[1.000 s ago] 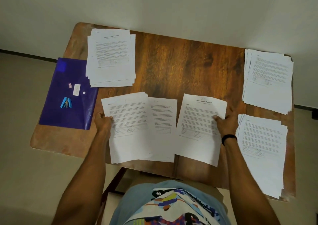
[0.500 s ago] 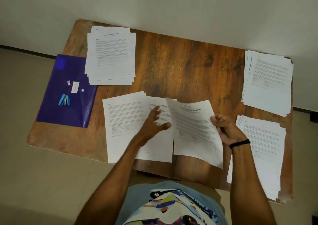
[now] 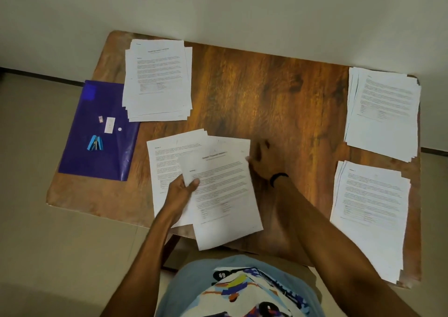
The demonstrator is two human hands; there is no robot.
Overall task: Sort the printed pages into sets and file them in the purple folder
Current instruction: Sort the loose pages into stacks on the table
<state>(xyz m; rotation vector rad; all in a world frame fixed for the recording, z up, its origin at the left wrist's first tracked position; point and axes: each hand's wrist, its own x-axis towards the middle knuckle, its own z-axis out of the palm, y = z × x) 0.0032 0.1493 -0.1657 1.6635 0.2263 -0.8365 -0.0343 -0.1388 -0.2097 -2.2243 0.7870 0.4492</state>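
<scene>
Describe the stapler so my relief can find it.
Look at the left end of the wooden table, where the purple folder lies. On the folder's middle sits the stapler: small and bright blue, unlike the white slip just beyond it.

Print on pages too blurred, white S logo on shirt

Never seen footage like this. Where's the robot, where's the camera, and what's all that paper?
No robot here: a person works with bare hands, and one camera worn on the head looks down at them. On the wooden table lie three stacks of printed pages: a far-left stack, a far-right stack, a near-right stack. The purple folder carries a blue stapler. The left hand holds a title page above loose sheets. The right hand beside it is blurred, so its grip is unclear.
</scene>
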